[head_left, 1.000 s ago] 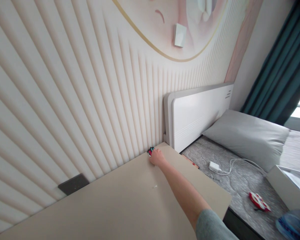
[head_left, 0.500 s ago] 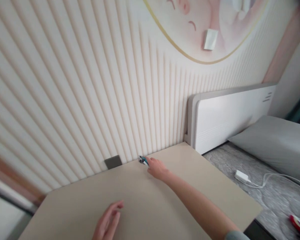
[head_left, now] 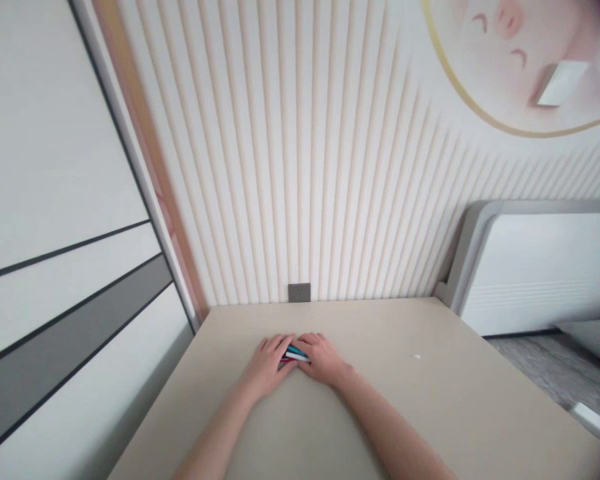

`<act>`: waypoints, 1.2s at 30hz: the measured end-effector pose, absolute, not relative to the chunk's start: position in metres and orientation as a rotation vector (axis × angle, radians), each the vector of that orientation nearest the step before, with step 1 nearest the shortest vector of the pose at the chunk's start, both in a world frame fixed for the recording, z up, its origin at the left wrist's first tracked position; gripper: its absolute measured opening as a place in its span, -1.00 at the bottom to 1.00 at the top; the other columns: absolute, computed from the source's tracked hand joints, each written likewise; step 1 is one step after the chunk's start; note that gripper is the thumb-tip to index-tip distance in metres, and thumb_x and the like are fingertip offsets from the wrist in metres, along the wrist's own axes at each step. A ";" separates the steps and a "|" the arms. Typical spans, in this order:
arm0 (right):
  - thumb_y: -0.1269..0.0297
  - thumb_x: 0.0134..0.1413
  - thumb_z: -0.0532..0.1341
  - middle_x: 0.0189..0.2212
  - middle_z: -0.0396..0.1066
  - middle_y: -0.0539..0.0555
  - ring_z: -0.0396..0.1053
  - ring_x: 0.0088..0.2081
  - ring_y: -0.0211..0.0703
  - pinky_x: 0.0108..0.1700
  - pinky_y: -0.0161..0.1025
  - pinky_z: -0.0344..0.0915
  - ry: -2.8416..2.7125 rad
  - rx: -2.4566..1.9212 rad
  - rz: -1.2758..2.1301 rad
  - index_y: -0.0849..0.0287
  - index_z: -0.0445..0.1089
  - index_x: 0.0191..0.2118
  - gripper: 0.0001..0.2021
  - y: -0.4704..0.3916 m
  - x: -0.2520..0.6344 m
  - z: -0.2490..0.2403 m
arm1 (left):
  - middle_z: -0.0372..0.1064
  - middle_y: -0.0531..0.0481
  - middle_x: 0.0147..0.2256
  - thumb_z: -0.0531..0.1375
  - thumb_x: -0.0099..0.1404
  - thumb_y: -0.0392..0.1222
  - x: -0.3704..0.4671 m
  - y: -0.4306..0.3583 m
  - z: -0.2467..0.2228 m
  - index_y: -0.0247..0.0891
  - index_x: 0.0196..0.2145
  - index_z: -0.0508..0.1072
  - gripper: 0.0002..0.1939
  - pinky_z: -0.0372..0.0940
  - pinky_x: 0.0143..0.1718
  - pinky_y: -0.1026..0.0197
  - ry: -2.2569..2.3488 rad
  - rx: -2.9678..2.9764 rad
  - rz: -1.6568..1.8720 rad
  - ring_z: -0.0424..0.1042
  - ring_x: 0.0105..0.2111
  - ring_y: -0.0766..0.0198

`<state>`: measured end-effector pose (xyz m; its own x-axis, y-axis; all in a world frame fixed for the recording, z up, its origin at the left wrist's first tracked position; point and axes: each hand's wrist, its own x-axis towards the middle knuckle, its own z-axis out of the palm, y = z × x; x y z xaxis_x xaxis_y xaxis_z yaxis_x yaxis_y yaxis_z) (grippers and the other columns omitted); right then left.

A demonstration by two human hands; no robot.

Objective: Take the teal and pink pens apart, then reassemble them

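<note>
Both hands meet on the beige tabletop, around a small bundle of slim pen-like items in teal, white and red. My left hand curves round the left end of the bundle, fingers closed over it. From the right, my right hand wraps over the other end, its fingertips close to those of the left. The ends of the items are hidden beneath the fingers, and their exact kind is too small to tell.
A dark socket plate sits on the ribbed wall behind the table. A tiny white scrap lies right of the hands. White cabinet panels stand at left; a pale headboard and grey mattress are at right.
The view has swung left. My right hand has come back from near the wall with the items, and my left hand has moved from the near tabletop to meet it around them.
</note>
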<state>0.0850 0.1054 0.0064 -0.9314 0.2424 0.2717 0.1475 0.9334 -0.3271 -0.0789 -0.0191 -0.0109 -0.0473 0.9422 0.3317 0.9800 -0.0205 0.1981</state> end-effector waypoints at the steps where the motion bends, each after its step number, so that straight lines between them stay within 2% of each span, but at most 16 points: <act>1: 0.17 0.17 0.18 -0.02 0.37 0.13 0.29 0.01 -0.04 0.07 -0.12 0.14 -2.747 -0.273 0.454 0.04 0.25 0.17 -0.56 0.106 0.089 0.005 | 0.29 -0.12 0.09 0.12 0.35 0.01 -0.079 -0.020 -0.013 -0.10 0.25 0.14 -0.44 0.14 0.14 -0.05 -2.129 -2.101 -0.600 0.27 0.09 0.07; 5: 0.01 0.11 0.24 0.04 0.35 0.13 0.29 0.05 -0.02 0.12 -0.09 0.15 -2.687 -0.241 0.601 0.02 0.24 0.19 -0.46 0.114 0.111 -0.001 | 0.34 -0.10 0.00 0.07 0.39 0.00 -0.078 -0.021 -0.016 -0.13 0.16 0.28 -0.57 0.17 0.10 -0.02 -2.136 -2.080 -0.639 0.29 0.03 0.07; 11: 0.19 0.27 0.08 0.13 0.30 0.12 0.25 0.13 -0.07 0.18 -0.09 0.13 -2.703 -0.377 0.597 0.02 0.22 0.22 -0.58 0.121 0.124 -0.007 | 0.30 -0.12 0.02 0.10 0.36 -0.12 -0.079 -0.025 -0.016 -0.14 0.18 0.26 -0.56 0.15 0.13 -0.01 -2.102 -2.137 -0.665 0.26 0.03 0.08; 14: 0.19 0.28 0.07 0.20 0.22 0.12 0.15 0.21 -0.07 0.23 -0.07 0.07 -2.736 -0.372 0.549 0.02 0.16 0.26 -0.55 0.119 0.122 -0.008 | 0.30 -0.11 0.02 0.14 0.33 -0.05 -0.076 -0.027 -0.015 -0.10 0.21 0.22 -0.49 0.16 0.12 -0.02 -2.109 -2.153 -0.663 0.26 0.03 0.06; 17: 0.16 0.30 0.05 0.24 0.16 0.12 0.10 0.24 -0.06 0.24 -0.06 0.05 -2.726 -0.380 0.557 0.01 0.18 0.25 -0.57 0.119 0.121 -0.010 | 0.30 -0.09 0.03 0.09 0.37 -0.02 -0.076 -0.023 -0.015 -0.04 0.19 0.25 -0.55 0.17 0.11 -0.02 -2.107 -2.152 -0.648 0.27 0.03 0.08; 20: 0.19 0.32 0.01 0.18 0.25 0.13 0.18 0.19 -0.08 0.21 -0.08 0.09 -2.653 -0.428 0.623 0.02 0.28 0.18 -0.62 0.123 0.118 -0.014 | 0.29 -0.07 0.05 0.04 0.41 -0.07 -0.079 -0.016 -0.015 -0.01 0.17 0.29 -0.61 0.16 0.12 -0.03 -2.113 -2.134 -0.632 0.27 0.04 0.09; 23: 0.20 0.29 0.05 0.08 0.35 0.12 0.27 0.11 -0.08 0.18 -0.06 0.15 -2.588 -0.435 0.713 0.04 0.34 0.12 -0.66 0.128 0.115 -0.020 | 0.27 -0.06 0.08 0.07 0.39 -0.11 -0.083 -0.009 -0.015 -0.01 0.18 0.27 -0.59 0.16 0.13 -0.05 -2.138 -2.121 -0.623 0.26 0.07 0.07; 30: 0.27 0.17 0.16 0.03 0.37 0.15 0.31 0.06 -0.04 0.14 -0.04 0.22 -2.406 -0.459 0.862 0.07 0.41 0.02 -0.70 0.137 0.112 -0.033 | 0.26 -0.07 0.08 0.11 0.37 -0.09 -0.080 -0.012 -0.008 -0.05 0.09 0.36 -0.66 0.15 0.16 -0.05 -2.127 -2.158 -0.679 0.23 0.09 0.06; 36: 0.23 0.24 0.13 -0.08 0.43 0.12 0.36 -0.03 -0.07 0.07 -0.07 0.29 -2.348 -0.416 0.911 0.07 0.49 -0.10 -0.78 0.138 0.114 -0.032 | 0.30 -0.05 0.05 0.09 0.39 -0.16 -0.077 -0.010 -0.006 -0.08 0.02 0.42 -0.73 0.18 0.15 -0.04 -2.073 -2.178 -0.756 0.27 0.07 0.10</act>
<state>0.1141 0.1384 -0.0316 -0.7828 0.4731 0.4044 0.0766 0.7180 -0.6918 -0.0768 -0.0097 -0.0061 -0.0129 0.9289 0.3700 0.9490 -0.1052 0.2972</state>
